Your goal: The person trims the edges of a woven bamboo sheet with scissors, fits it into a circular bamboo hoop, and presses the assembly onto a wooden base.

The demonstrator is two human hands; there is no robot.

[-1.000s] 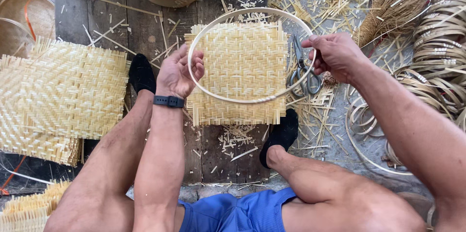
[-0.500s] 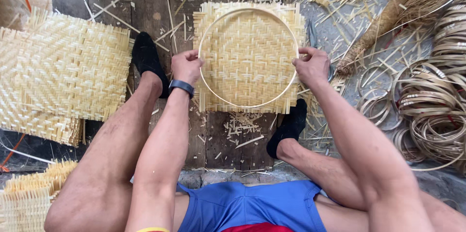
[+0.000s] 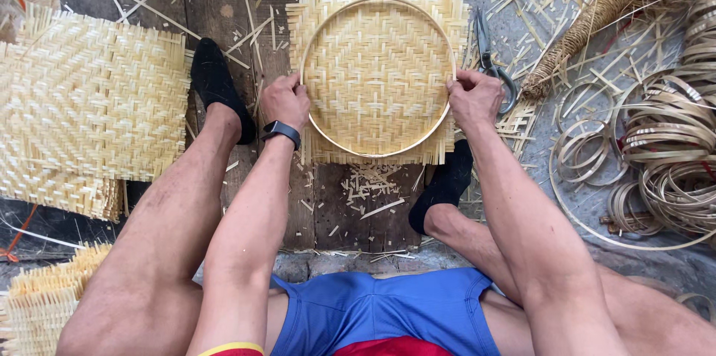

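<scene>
I'm gripping the hoop (image 3: 313, 43) with both fists closed, left hand (image 3: 286, 101) and right hand (image 3: 473, 96) on opposite sides, pressing it onto the mat (image 3: 377, 76).

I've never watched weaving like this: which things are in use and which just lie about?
In use: round bamboo hoop, square woven bamboo mat, left hand, right hand.
Lying about: metal scissors, coiled bamboo strips, stacked woven mats.

Both hands (image 3: 287, 100) press bamboo hoop (image 3: 322, 131) onto woven mat (image 3: 377, 76) w/ scissors (image 3: 488, 58) nearby.
</scene>
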